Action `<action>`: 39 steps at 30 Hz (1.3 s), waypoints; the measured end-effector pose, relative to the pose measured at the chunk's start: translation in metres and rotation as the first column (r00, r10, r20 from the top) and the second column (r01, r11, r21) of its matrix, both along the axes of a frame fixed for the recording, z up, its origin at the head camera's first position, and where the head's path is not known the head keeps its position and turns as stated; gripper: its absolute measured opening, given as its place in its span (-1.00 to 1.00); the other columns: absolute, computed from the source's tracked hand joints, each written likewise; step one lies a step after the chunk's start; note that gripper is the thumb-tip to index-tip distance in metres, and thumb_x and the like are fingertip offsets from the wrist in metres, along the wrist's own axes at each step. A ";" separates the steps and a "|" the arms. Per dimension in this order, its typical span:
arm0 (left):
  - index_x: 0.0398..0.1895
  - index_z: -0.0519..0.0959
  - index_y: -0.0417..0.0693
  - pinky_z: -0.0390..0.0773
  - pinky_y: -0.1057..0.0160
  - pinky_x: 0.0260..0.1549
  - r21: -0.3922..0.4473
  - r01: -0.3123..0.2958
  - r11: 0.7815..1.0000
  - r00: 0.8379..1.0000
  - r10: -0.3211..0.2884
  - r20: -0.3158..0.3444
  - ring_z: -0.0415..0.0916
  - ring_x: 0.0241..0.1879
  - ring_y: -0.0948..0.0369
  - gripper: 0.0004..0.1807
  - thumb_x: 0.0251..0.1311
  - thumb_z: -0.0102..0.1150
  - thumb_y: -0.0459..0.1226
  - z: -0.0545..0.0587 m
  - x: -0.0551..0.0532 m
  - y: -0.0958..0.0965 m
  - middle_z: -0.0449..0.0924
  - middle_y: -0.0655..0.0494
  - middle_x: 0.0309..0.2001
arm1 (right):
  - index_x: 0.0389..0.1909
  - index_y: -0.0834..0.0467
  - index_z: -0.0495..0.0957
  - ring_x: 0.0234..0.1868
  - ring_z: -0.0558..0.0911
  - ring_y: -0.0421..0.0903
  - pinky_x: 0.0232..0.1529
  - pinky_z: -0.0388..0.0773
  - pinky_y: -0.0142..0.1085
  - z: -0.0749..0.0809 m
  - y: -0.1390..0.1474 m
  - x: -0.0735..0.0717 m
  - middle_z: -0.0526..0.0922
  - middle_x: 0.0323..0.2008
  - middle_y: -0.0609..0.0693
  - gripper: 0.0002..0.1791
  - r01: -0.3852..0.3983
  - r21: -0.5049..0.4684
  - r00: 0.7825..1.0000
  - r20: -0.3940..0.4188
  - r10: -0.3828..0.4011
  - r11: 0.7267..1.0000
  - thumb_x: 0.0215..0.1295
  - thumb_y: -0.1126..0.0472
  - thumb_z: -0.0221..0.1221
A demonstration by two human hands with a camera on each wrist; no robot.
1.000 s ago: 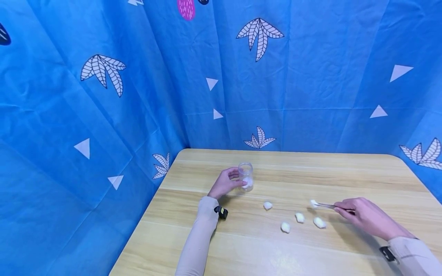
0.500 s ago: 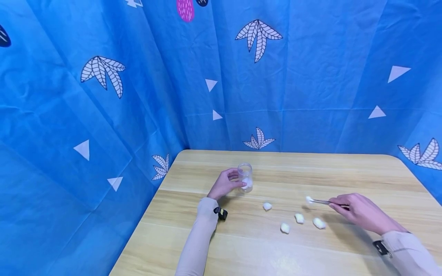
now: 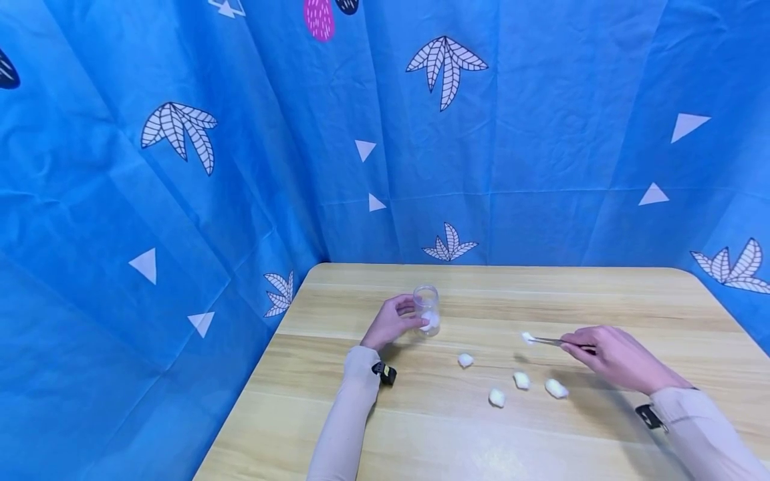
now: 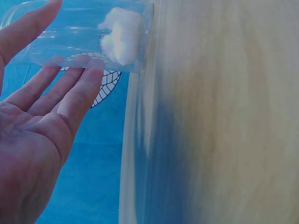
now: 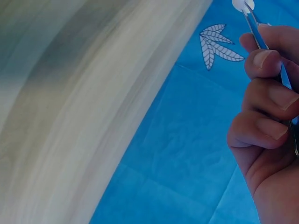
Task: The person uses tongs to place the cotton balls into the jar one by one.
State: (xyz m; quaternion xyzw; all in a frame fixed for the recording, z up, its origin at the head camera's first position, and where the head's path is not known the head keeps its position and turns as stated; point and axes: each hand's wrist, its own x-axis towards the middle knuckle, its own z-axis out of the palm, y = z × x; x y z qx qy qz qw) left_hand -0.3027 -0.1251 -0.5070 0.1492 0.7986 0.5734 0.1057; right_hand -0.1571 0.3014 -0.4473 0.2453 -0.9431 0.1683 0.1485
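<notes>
My left hand (image 3: 388, 324) holds a clear plastic jar (image 3: 426, 302) upright on the table, thumb on one side and fingertips on the other. White cotton balls (image 4: 122, 37) lie at the jar's bottom. In my right hand (image 3: 613, 357) I grip metal tweezers (image 3: 549, 341) with curled fingers. A cotton ball (image 5: 241, 4) is pinched in their tips, raised over the table to the right of the jar. Several loose cotton balls (image 3: 521, 381) lie on the table between and in front of my hands.
The wooden table (image 3: 421, 434) has rounded far corners. A blue patterned curtain (image 3: 541, 133) hangs behind it and along its left side. A black strap with a small device (image 3: 385, 373) sits on the left wrist, and another (image 3: 650, 417) on the right.
My right hand has moved left and slightly away from me, carrying the cotton ball in the tweezers toward the jar. The left hand and jar stay in place.
</notes>
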 end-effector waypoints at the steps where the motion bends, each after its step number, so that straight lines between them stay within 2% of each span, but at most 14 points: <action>1: 0.25 0.57 0.01 0.62 0.08 0.30 -0.002 -0.001 1.000 1.000 0.001 -0.001 0.59 0.25 0.03 -0.38 0.08 0.56 -0.19 0.000 0.000 0.000 0.65 -0.01 0.22 | -0.13 0.05 0.81 -0.24 0.74 -0.31 -0.30 0.73 -0.23 0.001 -0.001 -0.001 0.85 -0.24 -0.12 -0.84 -0.001 -0.001 1.000 0.001 0.001 1.000 0.30 0.18 0.38; 8: 0.24 0.57 -0.01 0.62 0.07 0.30 0.005 0.000 1.000 1.000 0.000 -0.001 0.59 0.25 0.02 -0.39 0.09 0.55 -0.21 0.002 0.002 0.001 0.65 -0.02 0.22 | -0.13 0.07 0.81 -0.42 0.48 -0.54 -0.44 0.52 -0.40 0.008 -0.008 -0.008 0.82 -0.30 -0.20 -0.85 -0.019 -0.028 0.999 0.042 0.020 0.999 0.34 0.20 0.34; 13: 0.23 0.58 0.00 0.62 0.06 0.31 0.002 0.003 1.000 1.000 -0.003 -0.011 0.59 0.25 0.01 -0.40 0.09 0.55 -0.21 0.002 0.003 0.000 0.65 -0.02 0.21 | -0.13 0.08 0.80 -0.40 0.49 -0.53 -0.44 0.53 -0.40 0.012 -0.012 -0.013 0.84 -0.28 -0.15 -0.85 -0.027 -0.045 0.999 0.045 0.029 0.999 0.34 0.20 0.35; 20: 0.24 0.57 -0.03 0.62 0.06 0.31 0.002 0.002 1.000 1.000 -0.002 -0.017 0.59 0.25 0.01 -0.40 0.10 0.55 -0.21 0.003 0.004 0.000 0.64 -0.03 0.22 | -0.12 0.07 0.80 -0.44 0.45 -0.49 -0.47 0.44 -0.45 0.021 -0.021 -0.022 0.82 -0.28 -0.19 -0.85 -0.016 -0.070 0.993 0.116 0.024 0.997 0.40 0.17 0.30; 29: 0.25 0.57 -0.03 0.61 0.06 0.32 -0.003 -0.004 1.000 1.000 0.004 -0.012 0.59 0.25 0.02 -0.38 0.09 0.55 -0.21 0.002 0.003 0.000 0.64 -0.02 0.22 | -0.17 0.08 0.81 -0.47 0.46 -0.46 -0.48 0.42 -0.46 0.028 -0.032 -0.032 0.82 -0.31 -0.15 -0.87 -0.024 -0.079 0.992 0.122 0.034 0.997 0.39 0.20 0.30; 39: 0.23 0.59 0.01 0.61 0.05 0.32 0.002 0.007 1.000 1.000 -0.007 -0.002 0.60 0.24 0.04 -0.39 0.07 0.57 -0.18 0.001 0.002 -0.001 0.66 0.01 0.21 | -0.11 0.09 0.81 -0.46 0.47 -0.42 -0.46 0.41 -0.45 0.034 -0.043 -0.042 0.84 -0.24 -0.10 -0.84 -0.031 -0.082 0.986 0.162 0.043 0.996 0.41 0.21 0.29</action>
